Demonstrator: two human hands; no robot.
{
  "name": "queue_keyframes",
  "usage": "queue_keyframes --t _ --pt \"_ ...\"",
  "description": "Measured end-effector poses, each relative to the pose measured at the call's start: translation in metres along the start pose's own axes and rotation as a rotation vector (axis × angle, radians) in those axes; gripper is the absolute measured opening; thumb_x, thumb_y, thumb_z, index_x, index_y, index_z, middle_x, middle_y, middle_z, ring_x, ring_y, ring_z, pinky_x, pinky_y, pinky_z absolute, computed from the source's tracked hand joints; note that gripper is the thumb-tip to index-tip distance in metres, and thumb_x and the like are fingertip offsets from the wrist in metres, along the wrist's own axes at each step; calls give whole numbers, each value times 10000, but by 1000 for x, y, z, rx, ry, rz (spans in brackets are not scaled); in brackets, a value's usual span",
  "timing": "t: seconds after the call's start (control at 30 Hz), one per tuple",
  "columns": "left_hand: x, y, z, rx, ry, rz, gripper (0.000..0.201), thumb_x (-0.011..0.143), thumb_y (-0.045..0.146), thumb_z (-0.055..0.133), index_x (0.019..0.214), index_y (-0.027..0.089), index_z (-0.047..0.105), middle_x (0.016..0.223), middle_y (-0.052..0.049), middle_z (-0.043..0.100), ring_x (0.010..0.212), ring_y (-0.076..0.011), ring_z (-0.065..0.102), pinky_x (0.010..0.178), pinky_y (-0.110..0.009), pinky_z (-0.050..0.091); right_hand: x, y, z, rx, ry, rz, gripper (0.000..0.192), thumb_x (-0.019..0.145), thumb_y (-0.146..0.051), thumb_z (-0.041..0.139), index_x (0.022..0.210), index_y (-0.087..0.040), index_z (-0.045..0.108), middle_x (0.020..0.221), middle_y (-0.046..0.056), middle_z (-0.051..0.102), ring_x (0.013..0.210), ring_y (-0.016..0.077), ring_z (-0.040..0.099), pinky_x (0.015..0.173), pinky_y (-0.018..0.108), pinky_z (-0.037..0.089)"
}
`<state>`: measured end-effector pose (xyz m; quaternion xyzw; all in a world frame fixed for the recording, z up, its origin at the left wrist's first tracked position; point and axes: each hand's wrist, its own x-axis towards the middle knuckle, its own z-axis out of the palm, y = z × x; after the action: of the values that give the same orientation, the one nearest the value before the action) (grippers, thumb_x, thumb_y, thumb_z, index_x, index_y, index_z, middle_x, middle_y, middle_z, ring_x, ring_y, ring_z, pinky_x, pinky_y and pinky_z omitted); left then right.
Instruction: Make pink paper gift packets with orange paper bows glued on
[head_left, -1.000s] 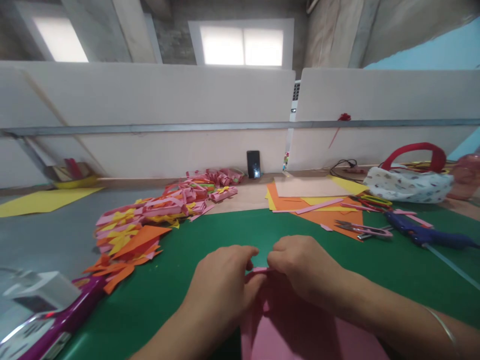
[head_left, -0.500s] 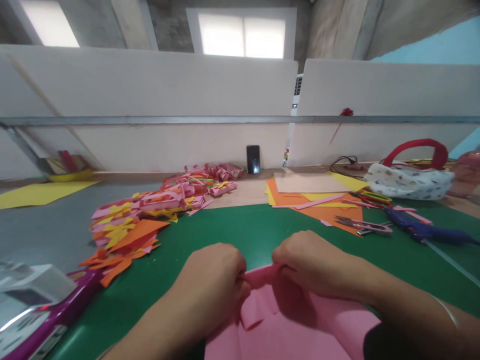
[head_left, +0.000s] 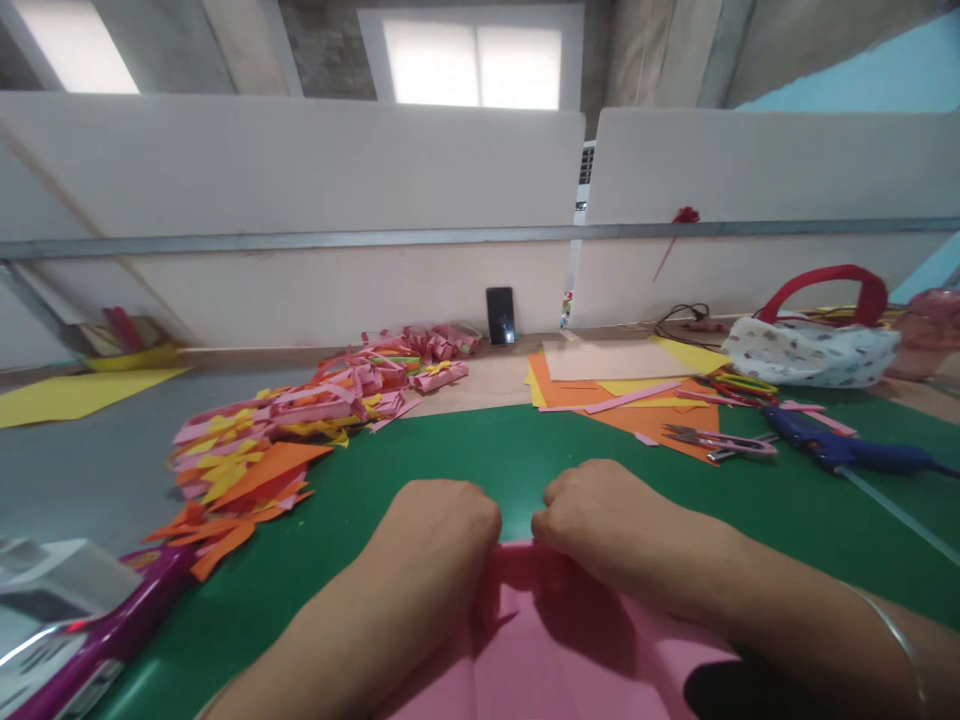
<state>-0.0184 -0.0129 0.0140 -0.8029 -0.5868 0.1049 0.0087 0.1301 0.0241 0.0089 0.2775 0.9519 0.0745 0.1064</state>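
Both hands curl their fingers tight on the far edge of the pink paper (head_left: 555, 640): left hand (head_left: 442, 525) and right hand (head_left: 600, 510) side by side. The paper looks thin, light and bendy, easy to crease or tear, so holding it at that edge seems best.

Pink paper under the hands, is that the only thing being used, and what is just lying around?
In use:
left hand and right hand, both gripping the far edge of the pink paper
green mat beneath it

Lying about:
scissors
blue glue gun
paper scraps
orange sheets
phone
bag
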Motion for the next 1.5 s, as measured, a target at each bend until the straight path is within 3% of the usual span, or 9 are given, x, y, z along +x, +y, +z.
queue_keyframes --t 0.23,0.37,0.47,0.63,0.83,1.07,1.23,1.33,1.5 --pt "-3 -6 3 -2 44 -48 149 622 188 519 517 202 624 545 -60 617 524 -209 574 461 -284 235 -4 7 -3 -3 -16 1 103 742 -103 601 726 -175 672 692 40 658 566 141 553 419 253 163" --pt "-4 -5 5 -119 107 0 155 626 192 469 518 204 580 541 -35 596 512 -168 516 453 -280 180 -4 7 -9 110 -130 -34 116 735 -105 574 737 -172 669 690 30 662 546 126 546 403 227 207" --pt "-4 -5 5 -240 104 -41 160 635 195 460 531 211 581 536 -16 578 497 -144 463 461 -270 188 -1 8 -5 118 -122 -58 153 679 -74 580 741 -180 670 672 22 665 546 134 562 399 233 192" --pt "-1 -8 5 -485 124 -37 268 684 176 451 843 264 648 646 16 623 575 -136 500 513 -236 271 2 9 5 113 -38 -8 126 704 -106 578 759 -170 671 687 39 669 584 159 596 419 247 190" --pt "1 -9 14 -551 194 3 348 732 195 458 1053 255 580 700 13 633 618 -143 530 528 -234 292 10 8 12 283 46 -6 185 826 -202 506 743 -166 667 727 48 671 595 154 607 434 225 267" --pt "5 -6 15 -662 155 -3 294 752 228 467 1027 246 571 668 27 626 634 -142 566 539 -231 318 17 3 8 161 -51 141 89 749 -164 604 717 -164 687 634 50 664 565 186 626 447 223 321" --pt "1 -10 21 -615 149 -56 419 733 224 465 1151 216 496 714 -2 653 708 -180 605 550 -247 344 12 1 10 267 155 -27 97 779 -136 564 742 -149 653 747 48 685 677 171 638 497 226 346" --pt "-3 -13 24 -586 102 -42 585 748 255 458 1317 178 351 779 -36 673 703 -194 617 553 -260 364 12 1 12 286 144 -33 87 748 -140 570 713 -161 646 733 39 691 683 189 647 494 234 333" --pt "-3 -10 20 -800 20 -19 560 783 228 402 1335 201 312 669 27 651 605 -149 612 545 -242 393 13 2 11 287 136 24 124 746 -143 551 757 -187 666 729 43 702 673 203 657 460 240 277"
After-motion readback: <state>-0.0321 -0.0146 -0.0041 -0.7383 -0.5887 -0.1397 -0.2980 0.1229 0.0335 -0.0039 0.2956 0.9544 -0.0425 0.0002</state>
